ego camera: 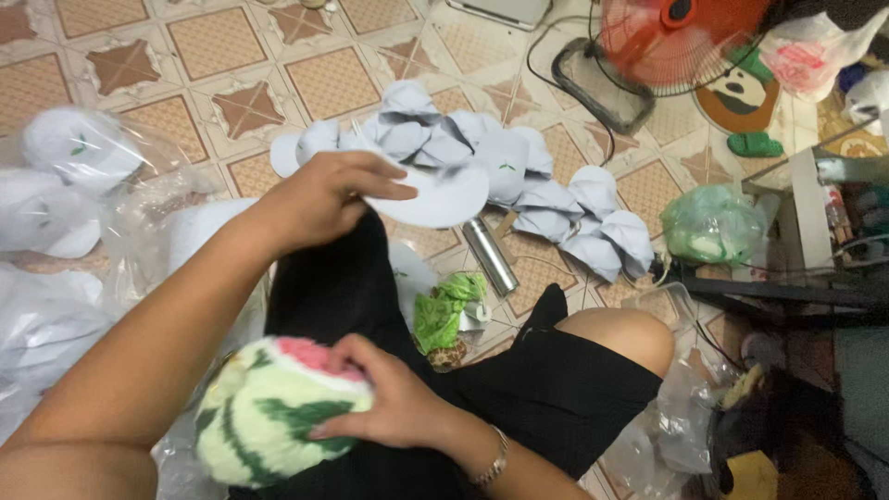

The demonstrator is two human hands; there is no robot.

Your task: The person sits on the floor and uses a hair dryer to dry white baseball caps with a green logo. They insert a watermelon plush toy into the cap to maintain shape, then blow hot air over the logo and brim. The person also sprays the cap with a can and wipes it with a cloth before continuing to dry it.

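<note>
The person sat on a patterned tiled floor (pixel 213 42) with black-clad legs drawn up. The left hand (pixel 319 199) was raised above the lap, fingers pressed together and thumb extended, pinching the brim of a white cap (pixel 435 199) that hung over the floor in front of the knees. The right hand (pixel 389 403) rested low at the lap, fingers spread and curled against the side of a plush watermelon-patterned object (pixel 269 412), green-striped with a pink patch on top; it lay on the lap towards the near edge of the floor. A bracelet (pixel 494 463) circled the right wrist. Beyond the left hand, a heap of white caps (pixel 519 176) stretched across the middle of the floor. A silver cylinder (pixel 489 256) lay just beside the heap, and a crumpled green item (pixel 444 310) lay near the knee. Clear plastic bags holding more caps (pixel 65 176) sat at the left edge. A red fan (pixel 671 37) stood at the far right corner, with a green bag (pixel 708 222) nearby.
</note>
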